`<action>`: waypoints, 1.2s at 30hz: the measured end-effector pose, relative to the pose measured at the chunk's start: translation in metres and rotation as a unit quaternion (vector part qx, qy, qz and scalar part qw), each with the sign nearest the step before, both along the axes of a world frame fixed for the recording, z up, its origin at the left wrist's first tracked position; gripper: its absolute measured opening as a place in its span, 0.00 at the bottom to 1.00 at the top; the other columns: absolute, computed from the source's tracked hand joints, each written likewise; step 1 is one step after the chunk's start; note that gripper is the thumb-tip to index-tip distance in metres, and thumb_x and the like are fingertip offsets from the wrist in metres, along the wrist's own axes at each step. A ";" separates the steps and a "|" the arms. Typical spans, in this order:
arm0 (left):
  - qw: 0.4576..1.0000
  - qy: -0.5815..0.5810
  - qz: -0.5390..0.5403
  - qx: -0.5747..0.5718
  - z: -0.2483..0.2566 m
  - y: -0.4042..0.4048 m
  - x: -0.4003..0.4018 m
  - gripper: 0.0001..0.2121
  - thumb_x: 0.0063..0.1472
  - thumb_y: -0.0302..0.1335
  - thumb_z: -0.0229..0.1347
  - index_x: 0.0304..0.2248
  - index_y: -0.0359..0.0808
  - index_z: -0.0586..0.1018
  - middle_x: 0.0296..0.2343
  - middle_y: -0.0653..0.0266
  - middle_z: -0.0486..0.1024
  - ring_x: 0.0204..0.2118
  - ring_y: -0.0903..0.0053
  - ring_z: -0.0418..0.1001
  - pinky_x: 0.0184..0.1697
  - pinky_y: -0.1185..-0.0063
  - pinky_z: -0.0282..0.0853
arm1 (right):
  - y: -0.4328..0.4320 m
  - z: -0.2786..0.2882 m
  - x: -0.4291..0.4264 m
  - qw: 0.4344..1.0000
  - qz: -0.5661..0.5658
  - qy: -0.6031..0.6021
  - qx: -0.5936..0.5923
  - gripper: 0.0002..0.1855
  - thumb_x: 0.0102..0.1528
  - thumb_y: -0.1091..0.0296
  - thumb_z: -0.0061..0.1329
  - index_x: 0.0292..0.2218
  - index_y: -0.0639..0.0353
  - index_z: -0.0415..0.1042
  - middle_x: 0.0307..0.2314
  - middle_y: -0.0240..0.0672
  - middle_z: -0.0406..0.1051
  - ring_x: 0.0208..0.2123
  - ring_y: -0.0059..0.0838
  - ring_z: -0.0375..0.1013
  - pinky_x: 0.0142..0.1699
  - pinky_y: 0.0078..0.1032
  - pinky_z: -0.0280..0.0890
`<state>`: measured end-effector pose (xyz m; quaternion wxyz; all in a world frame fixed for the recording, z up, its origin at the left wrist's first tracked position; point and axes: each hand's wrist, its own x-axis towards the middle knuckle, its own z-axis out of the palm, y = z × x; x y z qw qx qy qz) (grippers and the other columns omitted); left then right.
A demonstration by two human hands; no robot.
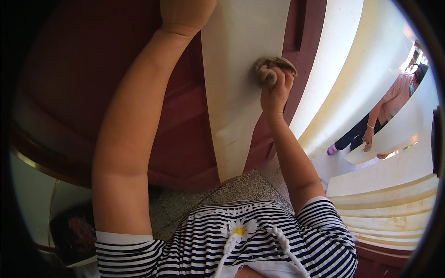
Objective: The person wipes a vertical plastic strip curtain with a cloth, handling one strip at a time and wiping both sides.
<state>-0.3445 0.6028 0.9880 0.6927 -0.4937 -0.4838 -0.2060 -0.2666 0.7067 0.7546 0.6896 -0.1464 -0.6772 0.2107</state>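
My right hand grips a bunched brown cloth and presses it against a long cream-coloured panel. The panel tapers downward and has dark red wooden panelling on its left and a dark red frame on its right. Near the panel's lower part is a short dark mark. My left arm reaches up across the red panelling; part of my left hand shows at the top edge, its fingers cut off by the picture, so what it touches is hidden.
Speckled floor tiles lie below the panel. At the right, beyond pale curved-looking walls, a person in a pink top holds a cloth. A dark object with a red pattern is at the lower left, by a brass-coloured edge.
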 end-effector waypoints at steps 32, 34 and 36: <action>1.000 0.006 -0.006 -0.007 -0.056 0.051 -0.048 0.18 0.47 0.24 0.51 0.39 0.52 0.71 0.08 0.77 0.59 0.08 0.85 0.58 0.08 0.86 0.57 | 0.089 0.020 -0.023 0.991 -0.056 -0.052 0.110 0.10 0.42 0.78 0.44 0.30 0.61 0.66 0.32 0.38 0.64 0.37 0.43 0.62 0.41 0.32 0.59; 1.000 0.012 -0.012 0.000 -0.053 0.044 -0.046 0.18 0.46 0.23 0.51 0.39 0.52 0.72 0.08 0.77 0.59 0.07 0.85 0.58 0.08 0.86 0.57 | 0.104 0.060 -0.032 0.984 -0.070 -0.018 0.165 0.10 0.41 0.78 0.45 0.31 0.61 0.67 0.32 0.38 0.64 0.37 0.43 0.62 0.41 0.32 0.59; 1.000 -0.016 0.016 -0.018 -0.049 0.029 -0.043 0.17 0.48 0.24 0.52 0.40 0.51 0.71 0.09 0.76 0.61 0.10 0.86 0.60 0.11 0.87 0.60 | 0.101 0.126 -0.035 0.981 -0.117 0.022 0.155 0.10 0.41 0.78 0.45 0.30 0.61 0.66 0.32 0.38 0.63 0.36 0.42 0.62 0.40 0.32 0.59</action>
